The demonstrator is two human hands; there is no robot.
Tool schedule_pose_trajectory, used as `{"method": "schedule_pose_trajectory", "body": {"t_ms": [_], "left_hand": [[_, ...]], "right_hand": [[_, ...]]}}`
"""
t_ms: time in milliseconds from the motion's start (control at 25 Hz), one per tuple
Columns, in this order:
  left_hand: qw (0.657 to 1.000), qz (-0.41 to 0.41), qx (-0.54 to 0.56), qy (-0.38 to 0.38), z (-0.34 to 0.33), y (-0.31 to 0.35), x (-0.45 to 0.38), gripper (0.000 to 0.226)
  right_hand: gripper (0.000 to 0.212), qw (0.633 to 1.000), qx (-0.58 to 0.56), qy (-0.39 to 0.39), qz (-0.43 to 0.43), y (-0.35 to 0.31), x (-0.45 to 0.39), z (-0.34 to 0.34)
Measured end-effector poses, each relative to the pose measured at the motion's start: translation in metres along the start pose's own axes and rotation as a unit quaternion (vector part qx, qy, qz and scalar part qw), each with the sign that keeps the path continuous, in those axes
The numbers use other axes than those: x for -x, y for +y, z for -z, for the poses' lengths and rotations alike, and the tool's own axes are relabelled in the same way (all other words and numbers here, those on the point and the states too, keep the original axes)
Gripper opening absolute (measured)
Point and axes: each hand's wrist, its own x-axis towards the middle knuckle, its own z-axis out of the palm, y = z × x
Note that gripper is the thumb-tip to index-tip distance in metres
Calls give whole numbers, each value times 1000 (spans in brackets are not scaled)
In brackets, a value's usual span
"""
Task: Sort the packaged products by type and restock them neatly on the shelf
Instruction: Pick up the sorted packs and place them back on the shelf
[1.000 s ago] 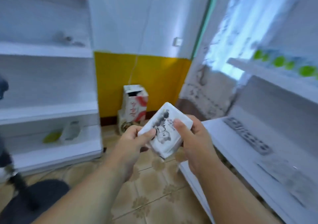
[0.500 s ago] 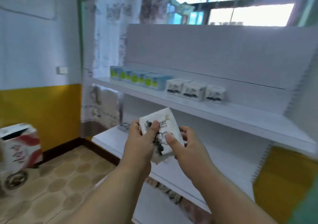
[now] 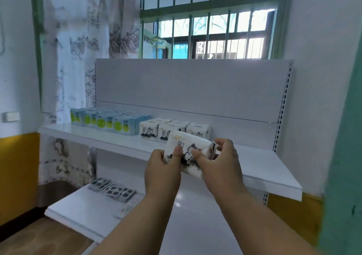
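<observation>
White shelving stands under a barred window (image 3: 211,29), its upper shelf (image 3: 254,168) carrying blue packs (image 3: 109,122) at the left end and white ink-print packs (image 3: 174,130) beside them. Both forearms reach forward above the lower shelf (image 3: 88,205). Left hand (image 3: 162,169) and right hand (image 3: 219,163) grasp one white tissue pack (image 3: 189,151), thumbs on its face, apparently just before the upper shelf's front edge.
</observation>
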Motion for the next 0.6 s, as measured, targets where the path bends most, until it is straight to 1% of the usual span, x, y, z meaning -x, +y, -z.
{"method": "schedule_pose_trajectory", "body": {"t_ms": [80, 160, 240, 320, 360, 440, 480, 520, 600], "left_hand": [[996, -41, -54, -49, -18, -2, -35, 25], [980, -90, -146, -102, -37, -11, -78, 19], [942, -142, -268, -144, -53, -22, -125, 23], [895, -175, -368, -181, -65, -36, -167, 29], [869, -205, -413, -178, -72, -44, -189, 33], [816, -280, -491, -124, -81, -57, -227, 43], [802, -299, -506, -105, -86, -62, -243, 51], [796, -306, -512, -103, -90, -66, -256, 58], [791, -296, -521, -125, -98, -77, -277, 67]], "right_hand": [[59, 999, 27, 18, 2, 13, -33, -10], [57, 998, 67, 20, 4, 32, -68, -22], [54, 994, 106, 15, -10, 54, -106, -34], [53, 989, 142, -13, -30, 74, -139, -44], [52, 987, 156, -28, -36, 83, -155, -51], [51, 980, 184, -53, -51, 98, -179, -63], [51, 976, 201, -61, -59, 104, -190, -69], [51, 972, 215, -66, -61, 108, -199, -75], [50, 968, 238, -70, -50, 113, -216, -91]]}}
